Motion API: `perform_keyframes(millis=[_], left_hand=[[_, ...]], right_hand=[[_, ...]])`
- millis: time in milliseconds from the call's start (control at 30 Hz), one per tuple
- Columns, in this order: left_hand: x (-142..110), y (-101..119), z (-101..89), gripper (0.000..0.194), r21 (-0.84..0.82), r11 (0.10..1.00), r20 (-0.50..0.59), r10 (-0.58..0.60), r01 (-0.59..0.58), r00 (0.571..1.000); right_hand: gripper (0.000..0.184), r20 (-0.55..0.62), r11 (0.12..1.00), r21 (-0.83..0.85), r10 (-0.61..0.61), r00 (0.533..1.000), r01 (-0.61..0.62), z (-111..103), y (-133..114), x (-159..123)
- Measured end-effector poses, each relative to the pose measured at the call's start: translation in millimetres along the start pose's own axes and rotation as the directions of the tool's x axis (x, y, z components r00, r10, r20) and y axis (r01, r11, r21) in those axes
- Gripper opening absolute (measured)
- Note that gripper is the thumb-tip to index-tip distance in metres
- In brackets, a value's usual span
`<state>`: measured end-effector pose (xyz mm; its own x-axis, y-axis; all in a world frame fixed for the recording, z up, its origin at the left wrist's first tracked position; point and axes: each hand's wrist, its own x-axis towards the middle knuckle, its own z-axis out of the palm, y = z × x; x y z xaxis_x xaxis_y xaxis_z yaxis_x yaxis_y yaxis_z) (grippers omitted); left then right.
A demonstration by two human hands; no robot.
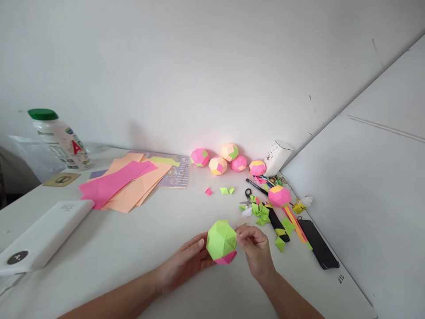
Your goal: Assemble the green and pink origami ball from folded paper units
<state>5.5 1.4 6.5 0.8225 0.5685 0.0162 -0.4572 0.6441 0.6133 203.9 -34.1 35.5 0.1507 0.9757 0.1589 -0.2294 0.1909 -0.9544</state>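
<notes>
A faceted paper ball [221, 240], mostly lime green with a pink patch low down, is held above the white table. My left hand [187, 257] cups it from the left, thumb at its side and fingers behind and below. On the right, my right hand [255, 248] has its thumb and fingertips pinched at the ball's right edge. Beyond the ball lie a small folded pink paper piece [208, 191] and two folded green pieces [226, 191]. More folded green pieces [261, 212] are heaped to the right, by black-handled scissors [247, 197].
Several finished paper balls [218, 165] sit along the wall, with another ball [279, 196] at right. Pink and peach paper sheets [126, 181], a bottle [63, 139] and a white power bank [46, 235] are left. A utility knife [278, 223], glue bottle [302, 204] and black phone-like slab [318, 243] lie right.
</notes>
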Motion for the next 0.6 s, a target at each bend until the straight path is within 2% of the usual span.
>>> perform_keyframes(millis=[67, 167, 300, 600], left_hand=[[-0.4, 1.6, -0.1, 0.045, 0.017, 0.999, 0.011, -0.032, 0.031, 0.999], [-0.6, 1.2, -0.5, 0.044, 0.034, 0.999, -0.003, -0.027, 0.027, 1.000], [-1.3, -1.3, -0.3, 0.040, 0.030, 1.000, -0.048, -0.004, 0.006, 0.999], [-2.1, -5.0, 0.9, 0.036, 0.083, 0.996, -0.152, 0.025, -0.012, 0.988]], right_hand=[[0.009, 0.000, 0.999, -0.044, 0.021, 1.000, -0.021, 3.3, -0.2, -0.5], [0.016, -0.007, 0.988, -0.058, 0.140, 0.990, -0.141, 7.7, -1.0, -1.7], [0.024, 0.058, 0.961, -0.028, 0.277, 0.959, -0.276, 9.1, -2.4, -2.4], [0.040, 0.190, 0.911, 0.022, 0.400, 0.897, -0.411, 5.9, -0.3, -0.1]])
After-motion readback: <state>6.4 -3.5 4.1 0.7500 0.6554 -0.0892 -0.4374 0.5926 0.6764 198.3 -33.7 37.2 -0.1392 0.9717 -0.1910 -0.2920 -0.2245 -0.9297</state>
